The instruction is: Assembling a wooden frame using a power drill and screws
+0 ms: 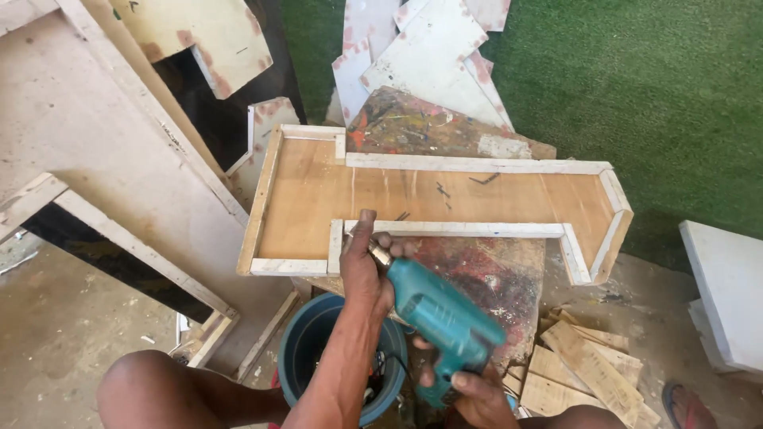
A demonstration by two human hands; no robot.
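The teal electric hand drill point(441, 318) points at the inner white-trimmed edge of the stepped plywood panel point(413, 195), open panel beyond. Right hand point(477, 393) clasps its handle; left hand point(362, 266) wraps the chuck.

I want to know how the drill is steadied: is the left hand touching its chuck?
Touching. The head view shows the left hand wrapped over the metal chuck of the teal drill, fingers closed around it.

The electric drill point(441, 318) is teal with a metal-grey chuck. At 12 o'clock from it lies a tan plywood frame point(381, 195) edged in pale strips. The surface point(485, 274) shows red, perhaps paint, smears. Green turf point(636, 87) lies at 2 o'clock; the bucket point(306, 342) is blue.
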